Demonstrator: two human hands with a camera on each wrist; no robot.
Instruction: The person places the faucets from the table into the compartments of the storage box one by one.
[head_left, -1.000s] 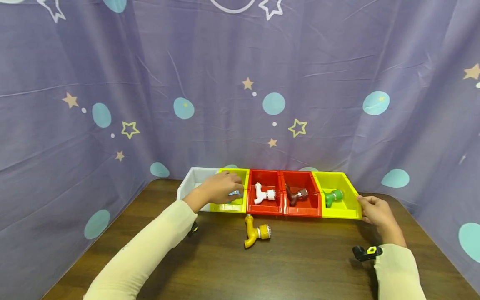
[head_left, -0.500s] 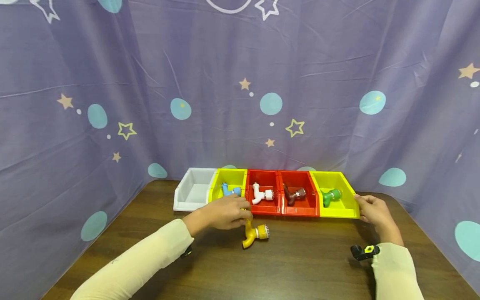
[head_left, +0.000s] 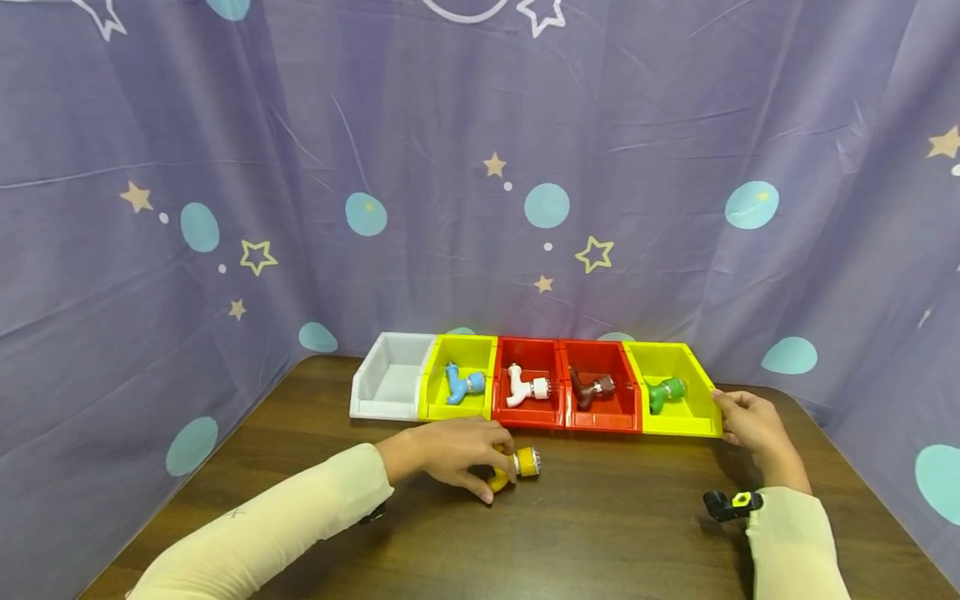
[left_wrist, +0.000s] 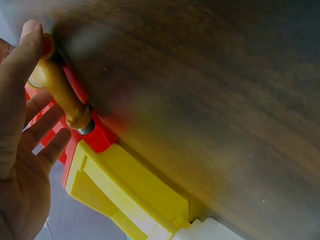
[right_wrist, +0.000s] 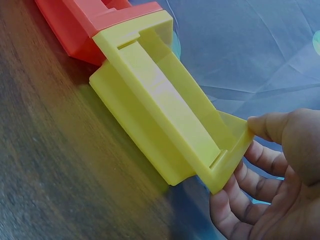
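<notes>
On the wooden table, my left hand [head_left: 465, 450] reaches over a yellow tap [head_left: 527, 462], its fingers bent down around the body. In the left wrist view the thumb lies at the tap's spout end [left_wrist: 47, 47], with the other fingers along the far side. The tap's knob sticks out to the right of the hand. My right hand [head_left: 757, 429] pinches the outer side wall of the rightmost yellow bin [right_wrist: 195, 155], thumb on the rim and fingers below. Inside that bin lies a green tap [head_left: 665, 393].
Left of that bin, joined in a row, are a red bin [head_left: 603, 421] with a maroon tap [head_left: 592, 389], another red bin [head_left: 528, 415] with a white tap [head_left: 527, 387], a yellow bin [head_left: 455, 412] with a blue tap [head_left: 463, 383], and a white bin [head_left: 386, 410]. A curtain [head_left: 450, 275] hangs behind.
My left hand has come out of the left yellow bin, leaving the blue tap there, and moved toward me and right onto the yellow tap. My right hand stays on its bin.
</notes>
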